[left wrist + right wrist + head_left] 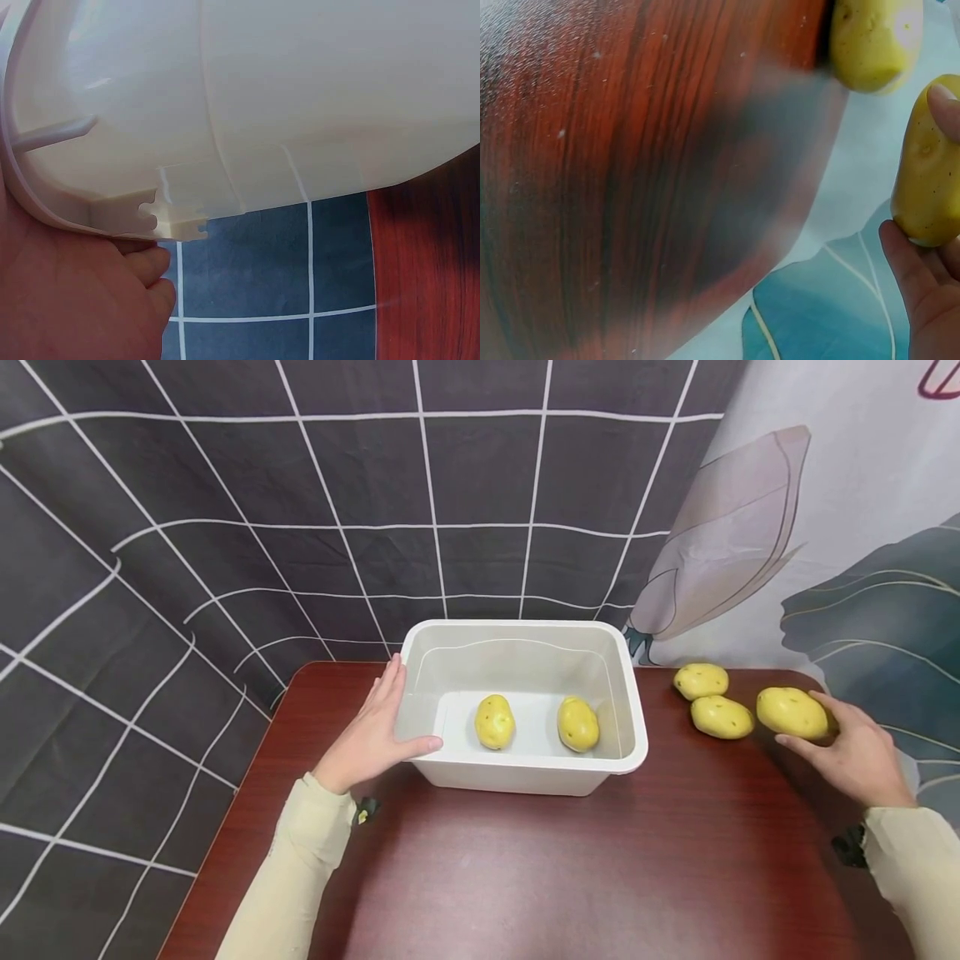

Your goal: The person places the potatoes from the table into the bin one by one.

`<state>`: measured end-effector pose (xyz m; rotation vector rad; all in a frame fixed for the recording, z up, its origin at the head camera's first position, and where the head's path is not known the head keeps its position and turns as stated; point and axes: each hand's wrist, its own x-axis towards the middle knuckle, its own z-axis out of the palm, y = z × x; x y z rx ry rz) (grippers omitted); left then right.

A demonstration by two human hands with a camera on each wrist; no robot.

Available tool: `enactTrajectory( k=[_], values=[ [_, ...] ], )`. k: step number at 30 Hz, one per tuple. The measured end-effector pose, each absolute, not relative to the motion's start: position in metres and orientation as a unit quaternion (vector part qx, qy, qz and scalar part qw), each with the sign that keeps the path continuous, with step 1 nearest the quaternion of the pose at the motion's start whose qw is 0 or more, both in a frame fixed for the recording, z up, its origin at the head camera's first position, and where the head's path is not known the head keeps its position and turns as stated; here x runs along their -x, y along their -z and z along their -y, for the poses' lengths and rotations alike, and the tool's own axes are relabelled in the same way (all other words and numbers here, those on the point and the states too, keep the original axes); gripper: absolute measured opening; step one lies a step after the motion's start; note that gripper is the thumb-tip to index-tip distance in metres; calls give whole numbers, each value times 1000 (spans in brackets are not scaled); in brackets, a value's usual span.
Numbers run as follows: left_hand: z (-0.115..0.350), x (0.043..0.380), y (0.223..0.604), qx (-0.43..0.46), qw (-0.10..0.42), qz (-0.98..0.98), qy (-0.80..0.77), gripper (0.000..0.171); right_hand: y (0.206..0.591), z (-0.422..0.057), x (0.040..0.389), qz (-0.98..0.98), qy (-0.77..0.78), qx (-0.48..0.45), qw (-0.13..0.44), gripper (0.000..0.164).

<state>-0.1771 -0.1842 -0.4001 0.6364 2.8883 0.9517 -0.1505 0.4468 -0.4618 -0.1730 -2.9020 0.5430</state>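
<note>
A white plastic bin [525, 777] stands on the table with two yellow potatoes, one left [495, 722] and one right [578, 724], on its floor. My left hand [372, 731] rests on the bin's left rim, fingers straight along the side and thumb over the front corner. In the left wrist view, that hand [82, 292] lies against the outside of the rim. At the far right, my right hand [858, 752] grips a yellow potato [791, 712] between thumb and fingers; the right wrist view shows this potato [926, 176] raised off the table.
Two more potatoes, a rear one [701, 681] and a front one [722, 717], lie at the table's back right, left of my right hand. The dark red wooden table [585, 877] meets a dark grid-patterned cloth [360, 552] behind and left. A floral cloth [750, 527] hangs at the right.
</note>
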Motion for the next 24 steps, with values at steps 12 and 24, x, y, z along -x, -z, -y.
enactTrajectory(
  k=[12,24],
  values=[
    [184,178,401,-205,15,-930,-304,118,454,-438,153,977,-183,53,100,94],
    [184,177,400,-202,20,-931,-303,119,449,-430,150,974,-191,35,119,94]
  ],
)
